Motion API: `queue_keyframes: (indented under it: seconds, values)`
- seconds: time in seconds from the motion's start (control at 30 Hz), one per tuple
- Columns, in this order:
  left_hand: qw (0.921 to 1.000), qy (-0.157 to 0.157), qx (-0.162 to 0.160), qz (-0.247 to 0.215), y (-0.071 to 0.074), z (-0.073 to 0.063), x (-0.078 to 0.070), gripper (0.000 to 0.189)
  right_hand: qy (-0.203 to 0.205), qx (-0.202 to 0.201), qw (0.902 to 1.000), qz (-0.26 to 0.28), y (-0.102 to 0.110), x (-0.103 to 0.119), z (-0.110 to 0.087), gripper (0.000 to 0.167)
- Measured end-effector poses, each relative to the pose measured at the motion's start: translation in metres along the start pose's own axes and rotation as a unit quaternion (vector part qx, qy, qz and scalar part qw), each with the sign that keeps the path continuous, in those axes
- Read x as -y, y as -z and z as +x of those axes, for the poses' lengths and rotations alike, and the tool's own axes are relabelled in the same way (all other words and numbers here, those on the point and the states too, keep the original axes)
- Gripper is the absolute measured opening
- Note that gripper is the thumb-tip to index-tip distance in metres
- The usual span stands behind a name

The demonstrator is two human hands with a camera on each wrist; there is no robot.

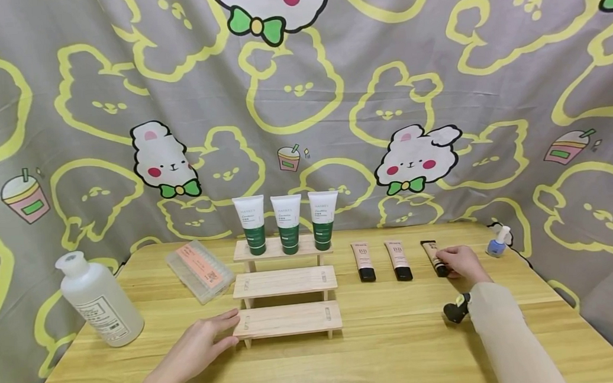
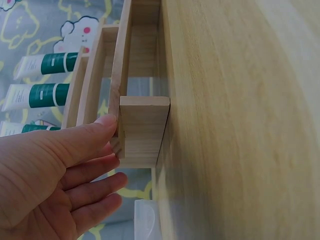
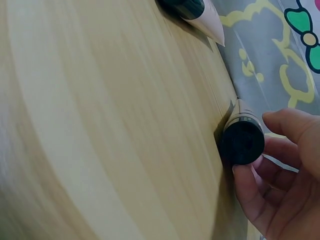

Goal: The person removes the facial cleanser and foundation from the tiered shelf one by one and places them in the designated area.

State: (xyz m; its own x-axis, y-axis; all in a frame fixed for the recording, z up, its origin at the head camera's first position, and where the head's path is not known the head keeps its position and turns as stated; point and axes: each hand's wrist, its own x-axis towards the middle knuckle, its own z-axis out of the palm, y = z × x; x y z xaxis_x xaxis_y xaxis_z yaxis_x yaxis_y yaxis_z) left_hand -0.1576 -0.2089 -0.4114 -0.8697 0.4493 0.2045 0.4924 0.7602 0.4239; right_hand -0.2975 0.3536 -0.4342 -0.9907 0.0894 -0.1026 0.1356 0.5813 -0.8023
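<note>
My left hand (image 1: 202,341) is at the left end of the lowest step of a wooden three-tier display stand (image 1: 289,320). In the left wrist view its thumb and forefinger pinch the board's corner, the other fingers hanging loose. Far to the right, my right hand (image 1: 463,262) has its thumb and fingers around a small gold-beige cosmetic tube (image 1: 432,255), its black cap (image 3: 243,142) towards the right wrist camera. Two pink BB cream tubes with black caps, a nearer one (image 1: 398,259) and a farther one (image 1: 363,261), lie to its left.
Three white-and-green squeeze tubes (image 1: 288,222) stand on the top tier. Left of the stand are a flat clear case (image 1: 200,271) and a large translucent bottle (image 1: 100,301). A blue nail polish bottle (image 1: 497,244) stands at the right. A patterned curtain (image 1: 332,95) hangs behind the table.
</note>
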Motion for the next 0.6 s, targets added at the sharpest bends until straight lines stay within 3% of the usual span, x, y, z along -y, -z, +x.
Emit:
queue_keyframes:
  seconds: [0.33,0.6]
  values:
    - [1.0,-0.004,0.0,0.001,0.0,-0.001,0.0,0.038,0.022,0.007,0.9997,0.012,0.013,0.004,-0.006,0.046]
    - [1.0,-0.005,-0.001,0.001,-0.001,-0.001,0.0,0.038,0.067,-0.015,0.9976,0.007,0.026,0.037,-0.013,0.055]
